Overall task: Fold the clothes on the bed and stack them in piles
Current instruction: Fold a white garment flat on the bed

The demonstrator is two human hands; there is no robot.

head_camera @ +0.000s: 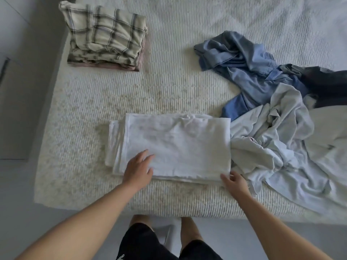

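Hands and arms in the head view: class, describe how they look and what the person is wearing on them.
Both arms are bare to the frame's edge, with no sleeves in view. The left hand and right hand have no gloves, and no rings, watch or bracelets are visible. Below, the person wears black shorts with a small white mark.

At lower centre lies a white folded garment [174,147], upper left a cream shirt with grey checks [107,34] over something pink [112,66], at right crumpled blue denim [249,72], pale grey-blue cloth [281,147] and dark navy fabric [324,81], all on a ribbed off-white bedspread [169,81].

White garment [176,145] folded flat — near bed [169,87] edge.
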